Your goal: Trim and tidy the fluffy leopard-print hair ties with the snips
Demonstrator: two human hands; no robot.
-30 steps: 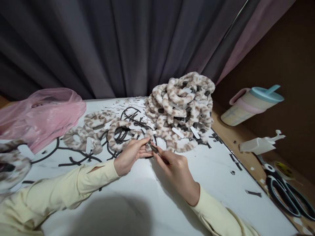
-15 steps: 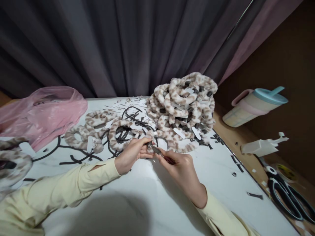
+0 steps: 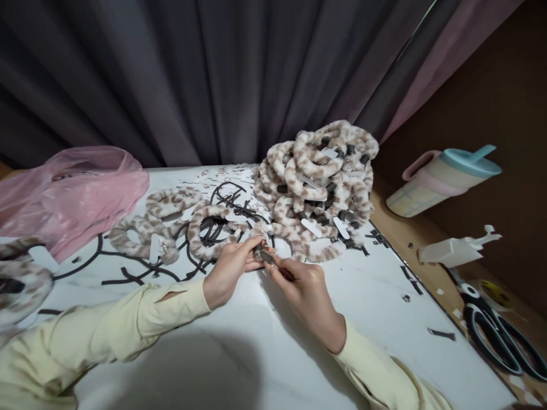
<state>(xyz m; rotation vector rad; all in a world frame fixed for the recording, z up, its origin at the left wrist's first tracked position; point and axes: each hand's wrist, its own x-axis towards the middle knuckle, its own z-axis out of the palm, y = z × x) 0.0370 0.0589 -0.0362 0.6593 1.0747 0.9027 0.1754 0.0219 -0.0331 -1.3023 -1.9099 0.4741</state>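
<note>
Head view, listed from near edge to far. Cream sleeves enter from the bottom corners over a white table.

Right hand: fingers curled closed around a slim dark tool, whose tip points up and left to the meeting point of both hands.

Left hand: fingertips pinched together on a small part at the rim of a furry leopard-print ring, just where the tool tip lands; the pinched part itself is too small to make out. The ring lies flat on the table directly beyond the left hand, with dark elastic cords tangled through and behind it.

Left of that ring: further loose furry rings, flat on the table, with a long dark cord trailing beside them. At the far left edge, another furry piece, partly cut off by the frame.

Beyond the right hand: a tall heap of furry rings, with white tags and dark bands showing among them.

Far left: pink plastic bag, crumpled, resting on the table.

Right, off the white table on a brown surface: scissors, a white plastic piece, and a cup with a teal lid.

Backdrop: dark grey curtain.
</note>
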